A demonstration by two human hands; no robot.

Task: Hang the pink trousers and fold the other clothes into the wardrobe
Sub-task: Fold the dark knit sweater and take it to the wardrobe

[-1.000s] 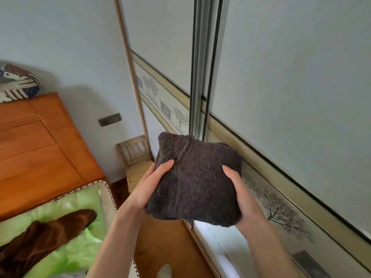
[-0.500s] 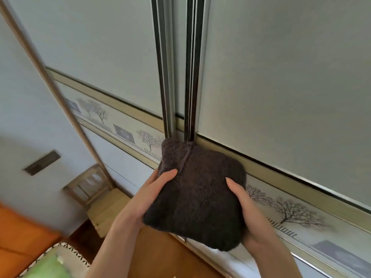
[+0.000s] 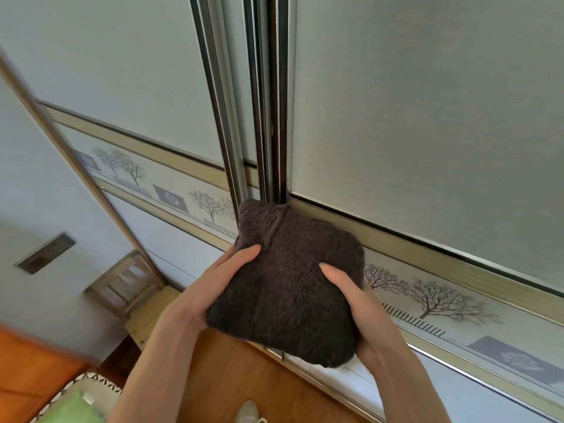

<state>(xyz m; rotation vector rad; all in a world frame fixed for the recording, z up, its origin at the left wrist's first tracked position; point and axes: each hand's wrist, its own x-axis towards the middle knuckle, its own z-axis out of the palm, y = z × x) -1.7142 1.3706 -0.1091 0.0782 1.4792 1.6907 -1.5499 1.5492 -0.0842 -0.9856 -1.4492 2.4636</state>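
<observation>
I hold one folded dark brown chunky-knit garment at centre frame, clasped from both sides: my left hand grips its left edge, thumb on top, and my right hand grips its right edge likewise. Folding of this item looks complete. It sits directly in front of the grey sliding wardrobe doors, which appear closed where they meet at upper centre. Stowing is therefore outstanding; a door must be slid open first. No pink trousers are in view, so I cannot judge that step.

Coarse, matt knitted sweater
</observation>
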